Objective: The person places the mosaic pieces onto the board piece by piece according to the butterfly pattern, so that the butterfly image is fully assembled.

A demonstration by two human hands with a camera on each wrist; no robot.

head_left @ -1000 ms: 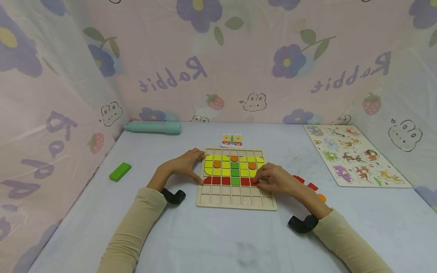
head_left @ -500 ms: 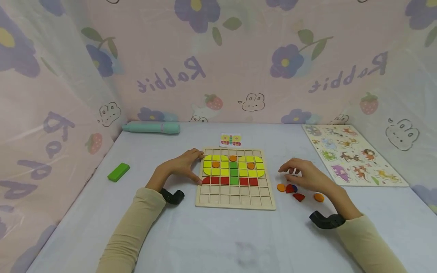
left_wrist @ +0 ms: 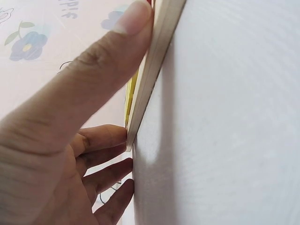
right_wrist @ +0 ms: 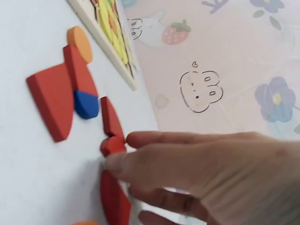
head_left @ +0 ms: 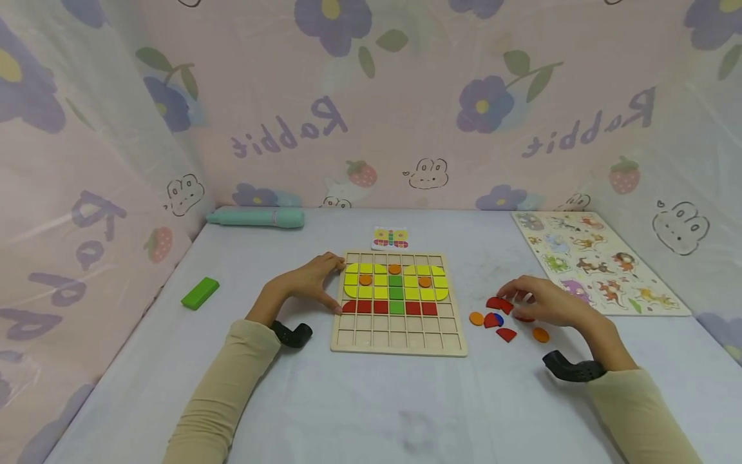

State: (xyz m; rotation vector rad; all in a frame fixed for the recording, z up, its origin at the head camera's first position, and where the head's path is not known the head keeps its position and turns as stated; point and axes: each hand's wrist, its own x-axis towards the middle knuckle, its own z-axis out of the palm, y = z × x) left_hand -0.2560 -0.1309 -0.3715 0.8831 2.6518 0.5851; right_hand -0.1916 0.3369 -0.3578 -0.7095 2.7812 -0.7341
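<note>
A wooden grid board (head_left: pixel 400 345) lies mid-table, set with yellow, green, red and orange pieces. My left hand (head_left: pixel 310 280) touches its left edge, thumb and index finger spread along the rim; the left wrist view shows the thumb (left_wrist: pixel 84 70) lying against the side of the board. To the right of the board, my right hand (head_left: pixel 547 301) is down among loose pieces. Its thumb and index finger pinch a small red piece (right_wrist: pixel 111 145). One red piece (right_wrist: pixel 110 117) lies just beyond it, and another red piece (right_wrist: pixel 114 199) is partly under the thumb.
A small picture card (head_left: pixel 391 238) lies behind the board. Near the right hand are orange discs (head_left: pixel 476 319) and a red quarter piece (head_left: pixel 506 334). An animal puzzle board (head_left: pixel 603 264) is at right; a green block (head_left: pixel 199 293) and teal tube-like object (head_left: pixel 255 217) are at left.
My right hand has left the red row on the board, moved right and come down onto the loose red pieces. The left hand stays at the board's left edge.
</note>
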